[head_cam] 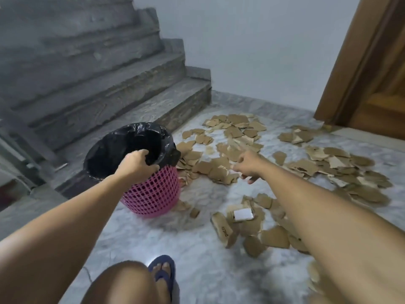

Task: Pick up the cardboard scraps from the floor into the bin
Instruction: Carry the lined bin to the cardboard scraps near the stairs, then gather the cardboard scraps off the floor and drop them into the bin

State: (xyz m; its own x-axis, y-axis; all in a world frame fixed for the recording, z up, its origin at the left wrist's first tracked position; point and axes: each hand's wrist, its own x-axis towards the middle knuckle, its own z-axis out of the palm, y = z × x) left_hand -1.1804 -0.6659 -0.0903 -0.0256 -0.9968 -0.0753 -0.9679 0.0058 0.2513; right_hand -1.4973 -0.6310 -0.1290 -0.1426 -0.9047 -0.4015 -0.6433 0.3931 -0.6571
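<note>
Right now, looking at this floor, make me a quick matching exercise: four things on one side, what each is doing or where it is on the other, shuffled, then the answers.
Things:
1. left hand
2. right hand
3. pink bin
4. white piece

States:
A. lined with a black bag
B. lying on the scraps nearest the person
C. gripping the bin's rim
D. open, reaching over the cardboard scraps

Pairs: 1-C, 2-D, 3-A, 4-B

bin (151,194) interior dark, right hand (247,166) blurred
</note>
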